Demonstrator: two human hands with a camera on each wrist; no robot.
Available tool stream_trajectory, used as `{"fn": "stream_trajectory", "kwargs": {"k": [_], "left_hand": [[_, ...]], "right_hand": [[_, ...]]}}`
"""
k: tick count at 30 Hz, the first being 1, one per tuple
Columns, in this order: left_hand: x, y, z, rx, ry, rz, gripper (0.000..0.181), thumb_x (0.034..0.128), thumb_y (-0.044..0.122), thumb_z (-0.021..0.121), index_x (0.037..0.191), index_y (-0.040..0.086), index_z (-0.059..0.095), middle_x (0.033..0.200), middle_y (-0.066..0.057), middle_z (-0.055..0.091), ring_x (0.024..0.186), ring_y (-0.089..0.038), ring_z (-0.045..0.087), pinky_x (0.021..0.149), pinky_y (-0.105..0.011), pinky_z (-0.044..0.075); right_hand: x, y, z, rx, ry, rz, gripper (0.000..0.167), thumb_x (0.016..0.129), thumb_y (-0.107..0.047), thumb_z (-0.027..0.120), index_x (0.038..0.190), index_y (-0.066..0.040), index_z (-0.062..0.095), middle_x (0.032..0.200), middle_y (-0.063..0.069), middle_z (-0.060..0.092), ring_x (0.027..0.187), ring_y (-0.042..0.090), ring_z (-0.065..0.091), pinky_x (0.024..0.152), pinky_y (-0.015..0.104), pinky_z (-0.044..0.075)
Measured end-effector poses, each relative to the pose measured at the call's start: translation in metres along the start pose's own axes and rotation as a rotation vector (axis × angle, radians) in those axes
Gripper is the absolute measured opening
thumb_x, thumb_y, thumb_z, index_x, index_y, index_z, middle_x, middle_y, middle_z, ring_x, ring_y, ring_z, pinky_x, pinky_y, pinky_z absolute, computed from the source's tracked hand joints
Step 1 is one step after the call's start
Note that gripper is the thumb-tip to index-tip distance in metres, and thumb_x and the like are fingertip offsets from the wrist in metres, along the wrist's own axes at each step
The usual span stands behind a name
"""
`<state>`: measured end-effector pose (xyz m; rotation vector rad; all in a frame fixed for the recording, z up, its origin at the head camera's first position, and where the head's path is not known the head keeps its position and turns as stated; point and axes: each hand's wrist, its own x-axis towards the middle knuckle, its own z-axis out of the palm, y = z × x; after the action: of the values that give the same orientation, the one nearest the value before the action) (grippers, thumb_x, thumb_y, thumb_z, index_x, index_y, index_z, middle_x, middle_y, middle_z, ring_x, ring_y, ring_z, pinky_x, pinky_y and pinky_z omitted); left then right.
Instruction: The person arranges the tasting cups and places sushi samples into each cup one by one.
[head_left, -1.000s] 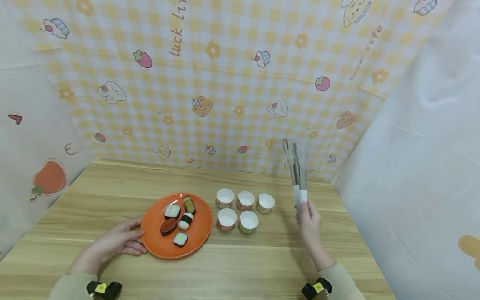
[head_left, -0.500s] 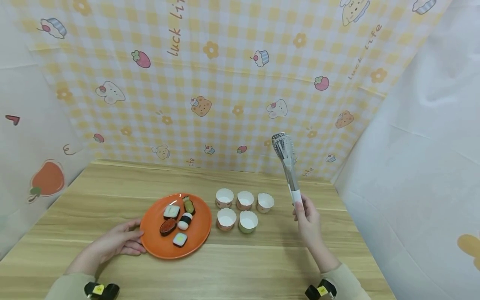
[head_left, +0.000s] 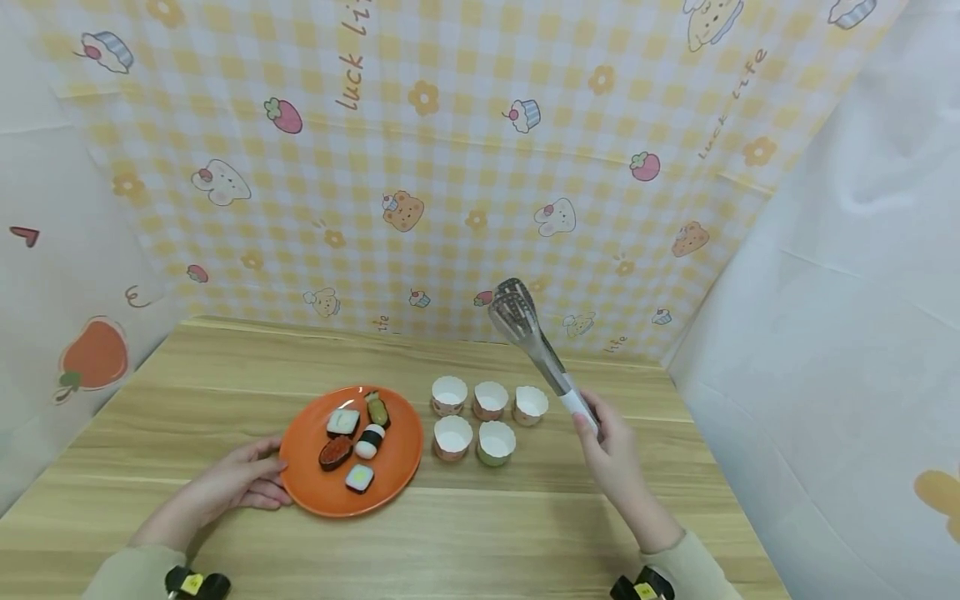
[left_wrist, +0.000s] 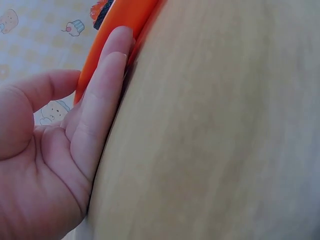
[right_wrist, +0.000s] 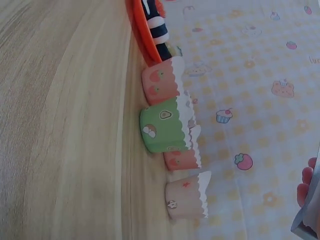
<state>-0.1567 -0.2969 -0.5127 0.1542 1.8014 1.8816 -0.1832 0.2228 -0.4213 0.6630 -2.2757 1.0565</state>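
Note:
My left hand (head_left: 238,482) holds the left rim of an orange plate (head_left: 401,458). In the left wrist view its thumb (left_wrist: 57,87) touches one side of the plate edge and its fingers lie against the other. Several sushi pieces (head_left: 370,442) sit on the plate, among them a red-topped one (head_left: 336,452) and one with a dark band. Metal tongs (head_left: 542,350) are gripped by their white handle in my right hand (head_left: 617,450), raised above the table. Their head tilts up and left, with the two arms close together. Only a few right fingertips (right_wrist: 305,182) show at the right wrist view's edge.
Several paper baking cups stand in two rows right of the plate, including a green one (head_left: 496,443) and a pinkish one (head_left: 453,438). The cups show no contents. A checked cloth (head_left: 450,167) hangs behind the wooden table (head_left: 480,542).
The tongs have swung left from nearly upright, their head now behind the cups. My right hand has turned with them. The left hand and plate have hardly moved.

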Motion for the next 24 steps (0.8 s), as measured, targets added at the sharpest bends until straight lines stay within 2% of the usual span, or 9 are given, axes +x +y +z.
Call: {"fn": "stream_trajectory", "kwargs": {"k": [5, 10, 15, 20, 24], "left_hand": [[0.0, 0.001, 0.001, 0.001, -0.005, 0.002, 0.073, 0.1015, 0.013, 0.044, 0.143, -0.016, -0.009, 0.092, -0.019, 0.067, 0.082, -0.032, 0.068, 0.074, -0.043, 0.058], [0.0, 0.001, 0.002, -0.005, -0.009, 0.005, 0.073, 0.1022, 0.013, 0.043, 0.143, -0.015, -0.01, 0.092, -0.018, 0.067, 0.081, -0.031, 0.068, 0.072, -0.042, 0.058], [0.001, 0.0, 0.002, -0.003, 0.001, -0.002, 0.072, 0.1023, 0.013, 0.042, 0.142, -0.016, -0.01, 0.09, -0.018, 0.067, 0.08, -0.03, 0.068, 0.072, -0.041, 0.058], [0.001, 0.0, 0.002, 0.004, 0.005, -0.003, 0.072, 0.1022, 0.013, 0.042, 0.142, -0.016, -0.01, 0.09, -0.018, 0.067, 0.08, -0.03, 0.068, 0.072, -0.041, 0.058], [0.001, 0.0, 0.003, 0.008, 0.011, -0.007, 0.073, 0.1021, 0.013, 0.043, 0.142, -0.016, -0.01, 0.09, -0.017, 0.067, 0.08, -0.03, 0.068, 0.072, -0.041, 0.058]], "right_hand": [[-0.001, 0.002, 0.002, -0.054, -0.002, -0.067, 0.036, 0.088, 0.002, 0.063, 0.124, 0.007, 0.056, 0.108, 0.018, 0.063, 0.088, 0.025, 0.063, 0.07, 0.035, 0.058], [0.0, -0.004, 0.003, -0.121, -0.02, -0.133, 0.038, 0.088, -0.008, 0.065, 0.123, 0.006, 0.057, 0.108, 0.018, 0.062, 0.084, 0.025, 0.063, 0.062, 0.032, 0.057], [0.001, -0.013, 0.006, -0.16, -0.037, -0.181, 0.04, 0.089, -0.013, 0.065, 0.124, 0.003, 0.056, 0.11, 0.017, 0.063, 0.085, 0.025, 0.064, 0.062, 0.032, 0.057], [0.003, -0.021, 0.01, -0.202, -0.041, -0.248, 0.043, 0.095, -0.03, 0.059, 0.124, 0.003, 0.058, 0.106, 0.013, 0.064, 0.078, 0.021, 0.063, 0.059, 0.03, 0.055], [0.004, -0.026, 0.013, -0.249, -0.049, -0.297, 0.052, 0.098, -0.044, 0.049, 0.119, 0.003, 0.061, 0.094, 0.01, 0.064, 0.065, 0.013, 0.056, 0.05, 0.023, 0.048]]}}
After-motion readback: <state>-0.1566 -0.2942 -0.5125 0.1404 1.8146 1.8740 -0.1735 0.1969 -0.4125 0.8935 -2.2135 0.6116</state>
